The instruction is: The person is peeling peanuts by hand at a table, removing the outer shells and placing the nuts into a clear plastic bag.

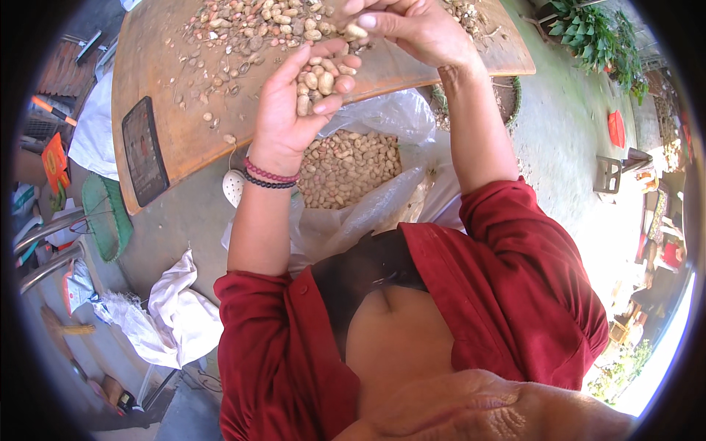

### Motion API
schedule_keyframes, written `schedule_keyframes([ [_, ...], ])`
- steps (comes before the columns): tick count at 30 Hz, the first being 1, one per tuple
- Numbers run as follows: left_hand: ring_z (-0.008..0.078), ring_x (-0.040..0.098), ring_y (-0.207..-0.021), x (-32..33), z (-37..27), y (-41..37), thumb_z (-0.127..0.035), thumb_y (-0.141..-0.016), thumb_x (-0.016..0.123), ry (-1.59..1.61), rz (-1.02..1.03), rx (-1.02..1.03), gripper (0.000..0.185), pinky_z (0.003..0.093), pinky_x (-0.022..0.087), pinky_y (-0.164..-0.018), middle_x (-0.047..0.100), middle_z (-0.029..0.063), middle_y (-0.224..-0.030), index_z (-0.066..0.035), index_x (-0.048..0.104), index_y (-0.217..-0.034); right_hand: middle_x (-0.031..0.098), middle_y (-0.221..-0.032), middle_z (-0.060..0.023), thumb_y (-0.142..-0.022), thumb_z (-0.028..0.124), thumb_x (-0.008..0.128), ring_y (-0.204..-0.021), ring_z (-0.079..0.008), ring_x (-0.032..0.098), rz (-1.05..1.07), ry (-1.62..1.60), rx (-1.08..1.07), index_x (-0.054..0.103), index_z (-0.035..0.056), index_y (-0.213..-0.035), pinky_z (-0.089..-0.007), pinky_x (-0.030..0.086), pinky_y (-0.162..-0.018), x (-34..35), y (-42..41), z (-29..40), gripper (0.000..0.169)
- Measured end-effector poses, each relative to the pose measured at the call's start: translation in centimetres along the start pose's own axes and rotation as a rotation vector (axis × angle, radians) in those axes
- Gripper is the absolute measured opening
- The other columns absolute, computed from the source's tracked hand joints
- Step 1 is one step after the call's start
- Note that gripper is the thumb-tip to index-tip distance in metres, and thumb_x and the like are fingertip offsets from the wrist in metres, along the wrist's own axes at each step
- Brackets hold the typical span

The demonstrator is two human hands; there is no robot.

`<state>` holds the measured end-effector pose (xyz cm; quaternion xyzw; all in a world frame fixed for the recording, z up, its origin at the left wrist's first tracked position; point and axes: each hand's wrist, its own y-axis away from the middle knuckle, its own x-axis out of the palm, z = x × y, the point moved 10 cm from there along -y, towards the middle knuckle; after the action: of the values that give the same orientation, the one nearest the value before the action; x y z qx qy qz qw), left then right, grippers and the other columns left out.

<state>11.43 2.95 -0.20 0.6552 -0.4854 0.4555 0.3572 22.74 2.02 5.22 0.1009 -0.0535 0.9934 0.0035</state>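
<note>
My left hand (pixel 300 96) is palm up at the table's near edge, cupping several unshelled peanuts (pixel 320 82). Two beaded bracelets, one dark red and one black, circle that wrist. Just right of it, my right hand (pixel 397 25) pinches an unshelled peanut (pixel 356 31) between thumb and fingers. A spread of loose peanuts and debris (pixel 248 33) lies on the wooden table (pixel 220 149), partly behind the hands. Below them, a clear plastic bag (pixel 369 218) stands wide at the mouth, with many unshelled peanuts (pixel 350 168) inside.
A smartphone (pixel 144 151) lies at the table's left corner. A green basket (pixel 107 218) and a white sack (pixel 182 314) are on the left. A white perforated shoe (pixel 234 186) shows under the table edge. A red object (pixel 616 129) and leafy plants (pixel 593 41) are right.
</note>
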Motion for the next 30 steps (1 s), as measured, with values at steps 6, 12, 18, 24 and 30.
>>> schedule_keyframes([
  [6, 0.0209, 0.057, -0.079, -0.1, 0.2, 0.2, -0.027, -0.104, 0.043, 0.02, 0.054, -0.028, 0.038, 0.0194, 0.04, -0.045, 0.061, 0.0191, -0.104, 0.005, 0.056, -0.12, 0.07, -0.105, -0.008, -0.094, 0.006, 0.058, -0.097, -0.0189, 0.066, -0.292, 0.869, -0.01, 0.065, 0.0019, -0.118, -0.0316, 0.051, -0.088, -1.6, 0.1, 2.7, 0.026],
  [12, 0.0184, 0.052, -0.077, -0.4, -0.6, 0.9, -0.023, -0.104, 0.043, 0.005, 0.047, -0.009, 0.035, 0.0188, 0.039, -0.042, 0.056, 0.0183, -0.108, 0.006, 0.056, -0.118, 0.066, -0.106, -0.0195, -0.083, 0.007, 0.063, -0.101, -0.0335, 0.063, -0.089, 1.15, -0.233, 0.068, -0.0007, -0.104, -0.0394, 0.049, -0.088, 0.9, -1.3, 0.8, 0.023],
  [18, 0.0217, 0.058, -0.078, -0.4, -1.2, 1.3, -0.029, -0.104, 0.041, -0.015, 0.05, 0.02, 0.038, 0.0195, 0.039, -0.044, 0.062, 0.0182, -0.102, 0.004, 0.059, -0.113, 0.066, -0.086, -0.0191, -0.079, 0.009, 0.062, -0.085, -0.0338, 0.064, -0.185, 1.145, -0.102, 0.069, 0.0008, -0.095, -0.0397, 0.051, -0.076, -0.3, -1.6, 0.2, 0.019],
  [24, 0.0214, 0.058, -0.079, -0.4, -1.5, 1.5, -0.031, -0.105, 0.039, -0.072, 0.038, 0.048, 0.041, 0.0201, 0.04, -0.045, 0.063, 0.0182, -0.103, 0.004, 0.059, -0.114, 0.066, -0.085, -0.0188, -0.076, 0.006, 0.061, -0.08, -0.0326, 0.063, -0.193, 1.158, -0.105, 0.069, 0.0011, -0.09, -0.0396, 0.051, -0.073, -0.6, -1.6, 0.1, 0.016],
  [30, 0.0182, 0.06, -0.071, -0.3, -2.0, 2.1, -0.029, -0.105, 0.04, -0.19, -0.007, 0.075, 0.038, 0.0189, 0.038, -0.042, 0.064, 0.0159, -0.095, 0.002, 0.06, -0.11, 0.063, -0.088, -0.0174, -0.075, 0.002, 0.061, -0.084, -0.0338, 0.063, -0.048, 1.163, -0.252, 0.069, 0.003, -0.092, -0.0403, 0.05, -0.074, 4.1, -0.4, 3.0, 0.019],
])
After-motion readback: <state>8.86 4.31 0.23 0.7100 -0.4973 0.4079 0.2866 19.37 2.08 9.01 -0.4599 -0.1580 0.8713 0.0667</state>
